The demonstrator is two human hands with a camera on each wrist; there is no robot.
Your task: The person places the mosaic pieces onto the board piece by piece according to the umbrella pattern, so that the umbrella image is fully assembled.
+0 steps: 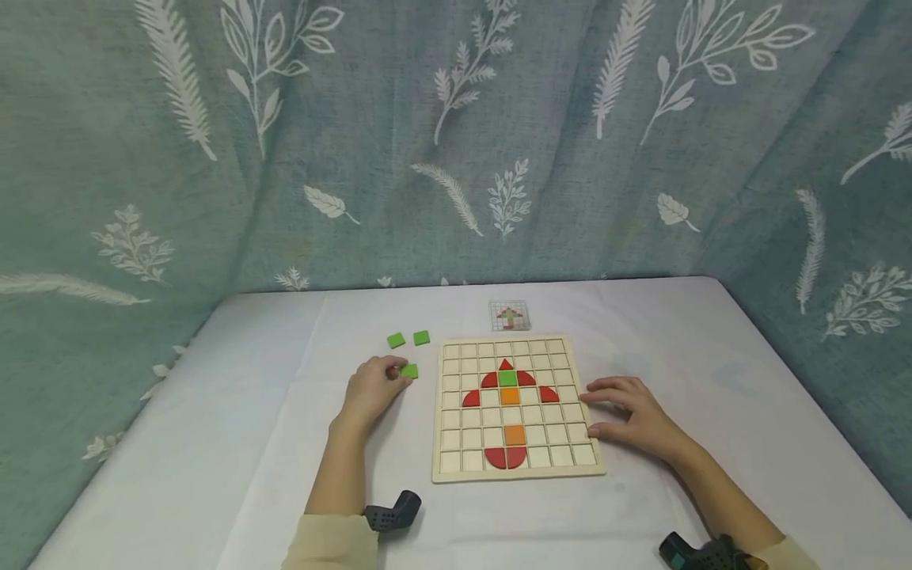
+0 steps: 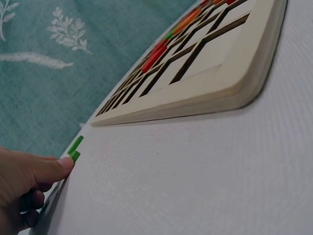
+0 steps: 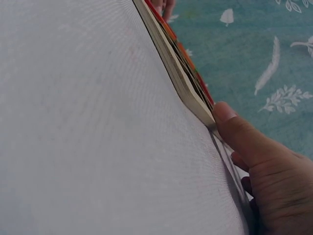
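My left hand [image 1: 373, 388] pinches a green square tile [image 1: 409, 370] between thumb and fingertips, left of the board. Two more green tiles, one at the back left [image 1: 396, 340] and one beside it [image 1: 422, 337], lie on the cloth just beyond. The wooden grid board [image 1: 456, 477] carries red quarter-round pieces [image 1: 495, 457], a red triangle [image 1: 506, 365], a green square [image 1: 507, 378] and two orange squares [image 1: 514, 435]. At the board's right edge my right hand [image 1: 634, 416] rests with fingers spread loosely, thumb and fingertips against the rim; its thumb [image 3: 244, 132] shows at the board's side in the right wrist view.
A small card [image 1: 509, 316] with a printed coloured pattern lies behind the board. White cloth [image 1: 235, 412] covers the table. A green curtain with white leaves [image 1: 385, 142] hangs at the back and sides. Dark wrist cameras [image 1: 394, 512] sit near both sleeves.
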